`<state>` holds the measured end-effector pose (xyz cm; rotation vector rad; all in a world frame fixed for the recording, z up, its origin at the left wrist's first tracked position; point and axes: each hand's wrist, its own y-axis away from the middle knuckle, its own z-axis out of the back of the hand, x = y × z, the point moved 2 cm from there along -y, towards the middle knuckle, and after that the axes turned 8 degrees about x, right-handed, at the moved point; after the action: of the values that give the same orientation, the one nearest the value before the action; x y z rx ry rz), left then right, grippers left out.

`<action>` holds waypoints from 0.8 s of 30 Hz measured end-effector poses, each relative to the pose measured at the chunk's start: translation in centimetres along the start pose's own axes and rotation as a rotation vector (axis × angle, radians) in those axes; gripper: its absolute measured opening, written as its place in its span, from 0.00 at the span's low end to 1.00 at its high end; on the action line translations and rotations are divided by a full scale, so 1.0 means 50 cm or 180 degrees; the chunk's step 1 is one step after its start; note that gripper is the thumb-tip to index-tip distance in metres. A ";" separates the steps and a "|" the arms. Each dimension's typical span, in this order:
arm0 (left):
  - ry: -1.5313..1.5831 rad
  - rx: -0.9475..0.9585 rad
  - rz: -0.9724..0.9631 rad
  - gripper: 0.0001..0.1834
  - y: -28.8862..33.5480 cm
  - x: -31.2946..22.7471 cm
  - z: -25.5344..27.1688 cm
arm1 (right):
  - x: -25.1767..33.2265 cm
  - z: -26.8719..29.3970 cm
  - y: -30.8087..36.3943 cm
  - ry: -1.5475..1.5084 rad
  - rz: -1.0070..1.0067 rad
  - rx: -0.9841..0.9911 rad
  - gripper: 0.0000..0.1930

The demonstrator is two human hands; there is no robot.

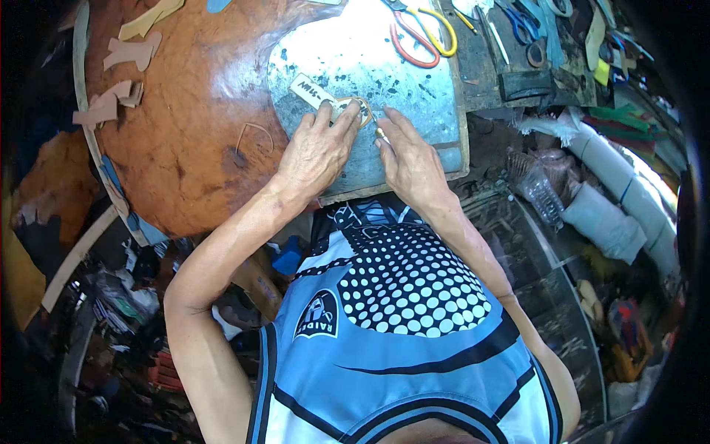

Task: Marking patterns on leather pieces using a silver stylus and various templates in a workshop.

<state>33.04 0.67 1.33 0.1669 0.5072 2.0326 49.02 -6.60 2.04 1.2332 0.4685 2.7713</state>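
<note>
A long cream pattern piece [308, 90] with dark markings lies on the worn metal sheet [429, 111]. My left hand [316, 148] presses it down, its fingers bent over the near side. At its right end shows a rounded tan edge [364, 111], which looks like leather. My right hand [414, 159] pinches a slim tool with a pale handle [381, 135]. The tool's thin dark tip reaches that edge, close to my left fingertips. Whether it is a knife or an awl is too small to tell.
A large brown leather hide [185, 163] covers the left of the table, with cut tan pieces [133, 52] at its far left. Red- and yellow-handled scissors [414, 55] lie beyond my hands. Several tools, including blue-handled scissors [521, 26], crowd a dark board at the right.
</note>
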 end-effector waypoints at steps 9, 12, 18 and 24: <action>0.0164 -0.0336 -0.0848 0.24 -0.028 0.053 0.002 | 0.055 -0.070 0.030 -0.0398 -0.0894 -0.0880 0.16; 0.0460 -0.0322 -0.1179 0.23 -0.040 0.081 0.011 | 0.088 -0.096 0.031 -0.0487 -0.1188 -0.1385 0.15; 0.0540 -0.0502 -0.1616 0.22 -0.063 0.098 0.005 | 0.119 -0.129 0.023 -0.0670 -0.1679 -0.1698 0.15; 0.0517 -0.0523 -0.1802 0.22 -0.073 0.111 0.002 | 0.153 -0.153 0.010 -0.0862 -0.2081 -0.1933 0.15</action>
<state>33.27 7.00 -0.61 -0.2230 0.4255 1.5265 38.25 -7.53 2.83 1.0313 -0.0151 1.9419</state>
